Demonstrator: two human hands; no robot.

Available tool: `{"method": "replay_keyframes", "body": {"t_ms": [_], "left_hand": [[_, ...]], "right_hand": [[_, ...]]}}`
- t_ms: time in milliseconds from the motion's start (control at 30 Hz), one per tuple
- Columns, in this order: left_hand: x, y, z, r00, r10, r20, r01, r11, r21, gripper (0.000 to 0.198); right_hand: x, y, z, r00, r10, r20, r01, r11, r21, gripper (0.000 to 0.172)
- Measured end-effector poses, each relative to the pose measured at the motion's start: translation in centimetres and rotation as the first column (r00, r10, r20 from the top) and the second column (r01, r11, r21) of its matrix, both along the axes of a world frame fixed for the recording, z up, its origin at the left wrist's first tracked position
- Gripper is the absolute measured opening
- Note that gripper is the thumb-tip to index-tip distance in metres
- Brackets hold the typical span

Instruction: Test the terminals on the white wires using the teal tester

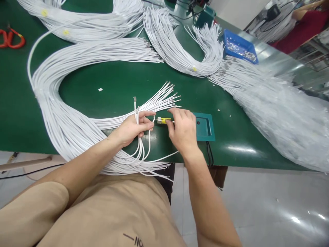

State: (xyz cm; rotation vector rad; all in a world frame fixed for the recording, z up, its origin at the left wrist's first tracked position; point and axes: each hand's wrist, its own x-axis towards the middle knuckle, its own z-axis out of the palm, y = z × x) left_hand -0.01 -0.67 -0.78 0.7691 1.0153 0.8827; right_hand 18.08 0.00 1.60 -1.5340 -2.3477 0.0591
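Note:
My left hand (137, 126) is closed around several white cables (139, 147), their ends sticking up past the fingers. One cable end is pinched at the fingertips, bent toward the right. My right hand (183, 128) grips a small yellow tool with a metal tip (163, 120). Its tip points left and lies close to the pinched cable end; whether they touch I cannot tell. Behind the hands a fan of white cable ends (164, 97) spreads over the table. Beside my right hand lies a shallow green tray (209, 127), partly hidden by that hand.
A big looped bundle of white cables (48, 92) covers the table's left side, with more bundles (174, 44) at the back. Plastic-wrapped cables (277, 106) lie right. A blue bin (240, 46) holds small metal parts. Red-handled scissors (11, 38) lie far left. Another person's red garment (303, 31) shows.

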Motion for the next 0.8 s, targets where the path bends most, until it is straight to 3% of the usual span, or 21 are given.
{"method": "replay_keyframes", "body": {"t_ms": [100,200,567,800], "left_hand": [[0.4,0.3,-0.3,0.987,-0.026,-0.161,0.039,0.996,0.075,0.05],[0.7,0.5,-0.5,0.966,-0.034,-0.256,0.061,0.994,0.096,0.049],[1.5,1.1,-1.1,0.917,-0.027,-0.397,0.053,0.997,0.055,0.053],[1.6,1.2,-1.5,0.92,-0.036,-0.391,0.064,0.996,0.059,0.052]], "right_hand": [[1.5,1.2,0.6,0.993,0.068,0.093,-0.056,0.991,-0.117,0.01],[2.2,1.6,0.5,0.991,0.115,0.073,-0.102,0.982,-0.162,0.009],[2.3,2.2,-0.5,0.996,0.093,0.004,-0.092,0.989,-0.112,0.021],[1.9,1.0,0.6,0.996,0.055,-0.069,-0.058,0.997,-0.05,0.013]]}}
